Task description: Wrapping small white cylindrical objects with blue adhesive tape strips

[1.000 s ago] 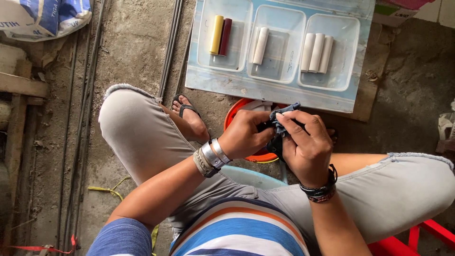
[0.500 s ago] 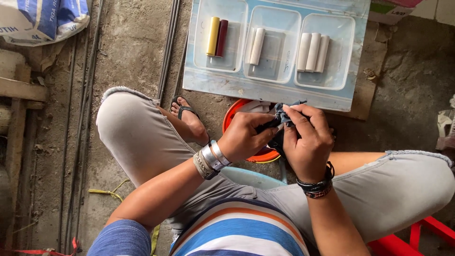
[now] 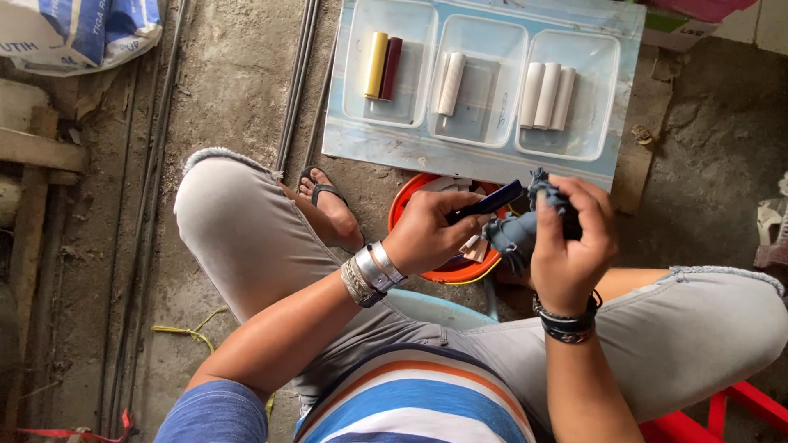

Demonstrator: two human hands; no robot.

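My left hand [image 3: 427,234] gripped a dark blue stick [image 3: 486,202], its long axis slanting up-right toward the grey-blue cloth bundle [image 3: 515,234] clamped in my right hand [image 3: 574,238], above the orange bucket [image 3: 447,269].

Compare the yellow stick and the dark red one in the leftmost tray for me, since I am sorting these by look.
The yellow stick is bright and looks a little longer; the dark red stick is deep maroon and slightly shorter. The yellow one lies on the left, the dark red one to its right. Both are cylinders lying flat, side by side in the leftmost tray.
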